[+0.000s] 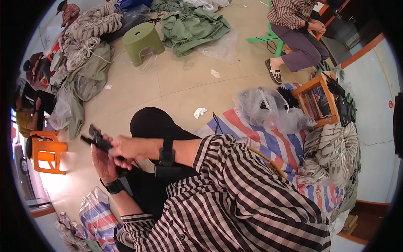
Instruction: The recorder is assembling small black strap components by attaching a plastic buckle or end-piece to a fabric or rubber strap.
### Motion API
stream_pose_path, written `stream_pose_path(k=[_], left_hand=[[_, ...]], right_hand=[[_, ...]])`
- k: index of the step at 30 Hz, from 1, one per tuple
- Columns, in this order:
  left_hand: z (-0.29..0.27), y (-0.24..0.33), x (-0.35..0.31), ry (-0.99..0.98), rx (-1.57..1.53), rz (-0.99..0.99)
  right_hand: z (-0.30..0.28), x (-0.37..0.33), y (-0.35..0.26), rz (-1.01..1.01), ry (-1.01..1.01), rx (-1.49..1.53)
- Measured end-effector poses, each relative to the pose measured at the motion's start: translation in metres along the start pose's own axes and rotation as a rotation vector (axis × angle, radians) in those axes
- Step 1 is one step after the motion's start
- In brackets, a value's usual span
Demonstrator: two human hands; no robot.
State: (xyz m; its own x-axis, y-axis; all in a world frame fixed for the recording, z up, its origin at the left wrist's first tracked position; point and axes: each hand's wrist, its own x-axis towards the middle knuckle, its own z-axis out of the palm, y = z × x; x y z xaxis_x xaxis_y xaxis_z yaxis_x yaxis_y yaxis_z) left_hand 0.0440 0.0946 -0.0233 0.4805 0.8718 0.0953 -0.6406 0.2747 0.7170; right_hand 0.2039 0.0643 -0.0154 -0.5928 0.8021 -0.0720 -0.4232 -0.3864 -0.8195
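Both of my hands meet at the left of the head view, over my dark-trousered lap. My right hand (pixel 128 148) is closed around a small black piece (pixel 99 140), whose two narrow ends stick out past the fingers. It looks like a plastic clip or tool, but its exact kind is unclear. My left hand (pixel 103 163) is raised just below and behind, its fingers against the same black piece. The right hand partly covers the left fingertips. Each wrist wears a black band.
An olive stool (pixel 142 42) and green cloth (pixel 191 31) lie ahead. Bundled pale straps (pixel 90 27) are heaped at the far left. An orange stool (pixel 48 151) stands left. Striped sheeting (pixel 256 134), plastic bags and a wooden stool (pixel 319 101) lie right. Another person (pixel 294 38) sits far right.
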Motion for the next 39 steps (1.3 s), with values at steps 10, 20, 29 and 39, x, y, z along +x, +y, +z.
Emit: stream_pose_path(k=[10, 20, 29, 39], left_hand=[[-0.036, 0.009, -0.034, 0.296, 0.209, 0.007], [-0.007, 0.003, -0.073, 0.319, 0.358, 0.067], [0.002, -0.011, -0.065, 0.256, 0.421, 0.061], [-0.008, -0.006, -0.061, 0.245, 0.51, 0.018]], right_hand=[[-0.195, -0.115, -0.1, -0.564, 0.66, 0.338], [-0.311, -0.412, -0.046, -0.9, 1.553, 0.541], [-0.298, -0.491, 0.099, -0.734, 1.971, 0.526], [-0.256, -0.408, 0.132, -0.593, 1.915, 0.132]])
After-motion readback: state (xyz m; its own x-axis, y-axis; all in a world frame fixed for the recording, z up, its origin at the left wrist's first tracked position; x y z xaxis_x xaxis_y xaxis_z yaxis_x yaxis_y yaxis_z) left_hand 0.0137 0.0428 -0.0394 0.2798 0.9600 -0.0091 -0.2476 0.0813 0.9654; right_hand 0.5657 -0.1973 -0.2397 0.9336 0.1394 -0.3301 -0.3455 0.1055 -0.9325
